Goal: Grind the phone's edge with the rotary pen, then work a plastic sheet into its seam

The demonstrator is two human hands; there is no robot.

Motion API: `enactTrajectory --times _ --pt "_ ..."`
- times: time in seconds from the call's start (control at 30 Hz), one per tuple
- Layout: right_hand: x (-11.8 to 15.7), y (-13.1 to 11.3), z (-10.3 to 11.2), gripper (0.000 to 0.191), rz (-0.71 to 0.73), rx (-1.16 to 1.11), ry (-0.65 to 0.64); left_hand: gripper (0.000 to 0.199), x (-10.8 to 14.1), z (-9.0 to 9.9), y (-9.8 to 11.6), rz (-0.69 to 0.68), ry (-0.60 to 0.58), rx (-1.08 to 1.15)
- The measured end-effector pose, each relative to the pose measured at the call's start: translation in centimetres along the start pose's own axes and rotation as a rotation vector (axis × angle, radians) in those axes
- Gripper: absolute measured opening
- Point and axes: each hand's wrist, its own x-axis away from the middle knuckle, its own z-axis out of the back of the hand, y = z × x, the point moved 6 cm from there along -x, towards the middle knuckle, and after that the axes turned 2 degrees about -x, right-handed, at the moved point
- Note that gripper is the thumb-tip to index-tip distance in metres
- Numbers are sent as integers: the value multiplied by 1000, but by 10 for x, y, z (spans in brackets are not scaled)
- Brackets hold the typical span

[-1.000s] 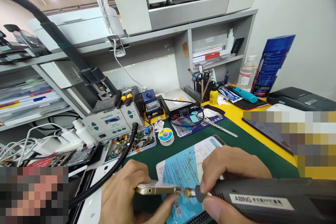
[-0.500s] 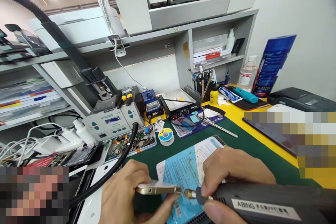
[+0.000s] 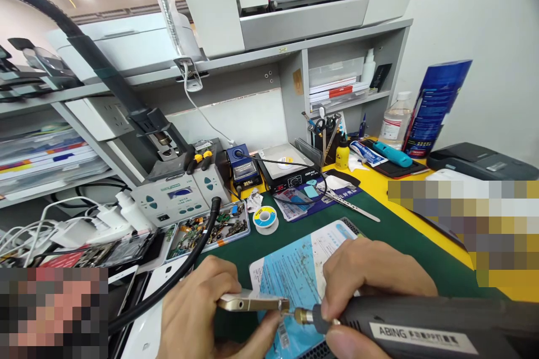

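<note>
My left hand [image 3: 202, 305] grips a gold-edged phone [image 3: 248, 304], held edge-on above a blue and white printed sheet [image 3: 290, 269]. Fingers of my right hand [image 3: 370, 275] are closed around the front of a dark rotary tool [image 3: 404, 320] labelled ABING. The tool's brass collet and thin bit point left, at the corner of the phone, close to my left thumb. Whether the bit touches the phone is too small to tell. The sheet lies on a green mat [image 3: 404, 247].
A black hose [image 3: 168, 283] arches beside my left hand. Behind stand a tray of circuit parts [image 3: 227, 224], a solder spool [image 3: 265, 219], a soldering station [image 3: 181, 199] and a hot plate [image 3: 290, 171]. A metal ruler-like strip [image 3: 353, 205] lies to the right.
The tool and my right hand have shifted very slightly. My left hand keeps its hold on the phone, and the whole view has moved a little.
</note>
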Motion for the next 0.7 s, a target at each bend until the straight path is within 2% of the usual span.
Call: enactTrajectory --times 0.13,0.3,0.37,0.47,0.53,0.7 --pt "-5 5 4 13 -78 -118 21 30 -4 -5 -3 46 -73 -41" --pt "-6 -2 2 21 38 -92 26 29 -7 -11 -1 -1 -155 -151" --pt "-9 -4 1 23 133 -68 -32 32 -6 -12 -2 -18 -185 -177" --pt "-16 -9 -7 21 332 -54 -283 36 -4 -15 -6 -16 -231 -220" --pt "-19 -9 -10 20 409 -47 -397 38 -3 -16 -9 -6 -252 -232" --pt "-19 -6 -13 17 459 10 -386 35 -3 -16 -11 20 -270 -204"
